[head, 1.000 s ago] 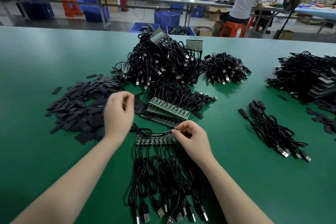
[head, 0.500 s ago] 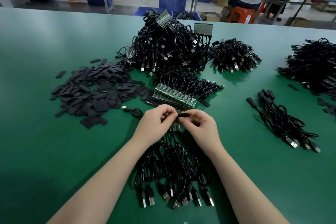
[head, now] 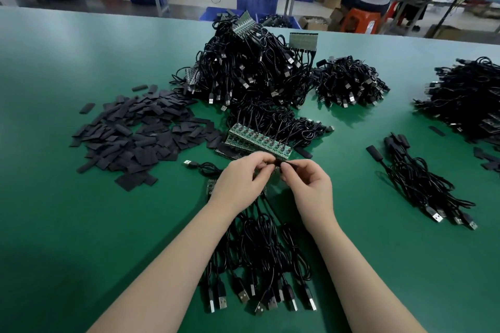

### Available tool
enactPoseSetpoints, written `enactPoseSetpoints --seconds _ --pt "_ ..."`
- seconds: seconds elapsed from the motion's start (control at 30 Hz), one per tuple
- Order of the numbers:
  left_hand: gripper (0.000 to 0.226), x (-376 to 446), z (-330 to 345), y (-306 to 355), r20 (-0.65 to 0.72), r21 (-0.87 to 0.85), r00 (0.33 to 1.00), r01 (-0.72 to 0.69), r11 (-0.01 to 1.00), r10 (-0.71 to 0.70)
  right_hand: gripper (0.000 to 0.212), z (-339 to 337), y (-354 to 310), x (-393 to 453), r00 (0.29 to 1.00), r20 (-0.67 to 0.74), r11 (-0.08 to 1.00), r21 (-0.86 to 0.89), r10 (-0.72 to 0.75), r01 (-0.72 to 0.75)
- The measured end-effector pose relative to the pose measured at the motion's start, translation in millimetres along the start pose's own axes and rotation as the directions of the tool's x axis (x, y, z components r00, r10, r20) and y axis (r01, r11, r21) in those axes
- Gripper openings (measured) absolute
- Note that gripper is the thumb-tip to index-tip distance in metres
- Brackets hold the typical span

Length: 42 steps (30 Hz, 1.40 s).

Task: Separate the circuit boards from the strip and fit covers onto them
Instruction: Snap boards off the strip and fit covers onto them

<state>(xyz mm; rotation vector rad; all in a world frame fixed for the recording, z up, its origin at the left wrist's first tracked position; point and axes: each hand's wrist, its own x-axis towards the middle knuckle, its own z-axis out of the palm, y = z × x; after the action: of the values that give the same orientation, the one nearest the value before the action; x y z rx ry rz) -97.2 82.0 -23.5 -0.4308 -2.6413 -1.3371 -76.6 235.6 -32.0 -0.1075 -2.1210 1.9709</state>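
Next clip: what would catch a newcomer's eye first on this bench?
Probably the big heap of black USB cables at the centre back of the green table, with green circuit board strips poking out of it. Next, the left hand and right hand meeting just in front of it, both pinching a small black cover. To the left lies a spread of loose black covers.
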Motion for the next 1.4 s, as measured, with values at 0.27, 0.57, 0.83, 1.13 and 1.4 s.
enactPoseSetpoints --seconds 0.27,0.57,0.83,1.13,1.4 --pt "0.043 -10.0 -3.0 -3.5 -0.026 -0.185 1.000 -0.001 0.983 -0.004 0.016 -1.5 -2.1 -1.6 1.000 -0.013 0.999 0.051 0.012 -0.011" --pt "0.030 -9.2 0.5 -8.7 -0.032 -0.239 0.999 -0.027 0.971 0.020 0.019 -2.5 -3.7 -2.5 0.999 0.042 0.997 0.078 0.021 -0.025" --pt "0.035 -8.7 -1.6 -11.2 -0.036 -0.195 0.998 -0.048 0.980 0.041 0.022 -3.5 -5.3 -3.9 0.995 0.098 0.996 0.077 0.029 -0.036" --pt "0.029 -9.0 -1.3 -11.3 -0.021 -0.198 0.999 -0.033 0.980 0.030 0.026 -9.0 -9.5 -5.9 0.977 0.211 0.979 0.194 0.016 -0.058" --pt "0.015 -8.5 1.1 -9.6 0.021 -0.212 1.000 0.003 0.977 0.001 0.027 -6.4 -8.9 -4.9 0.993 0.121 0.993 0.121 -0.001 -0.014"
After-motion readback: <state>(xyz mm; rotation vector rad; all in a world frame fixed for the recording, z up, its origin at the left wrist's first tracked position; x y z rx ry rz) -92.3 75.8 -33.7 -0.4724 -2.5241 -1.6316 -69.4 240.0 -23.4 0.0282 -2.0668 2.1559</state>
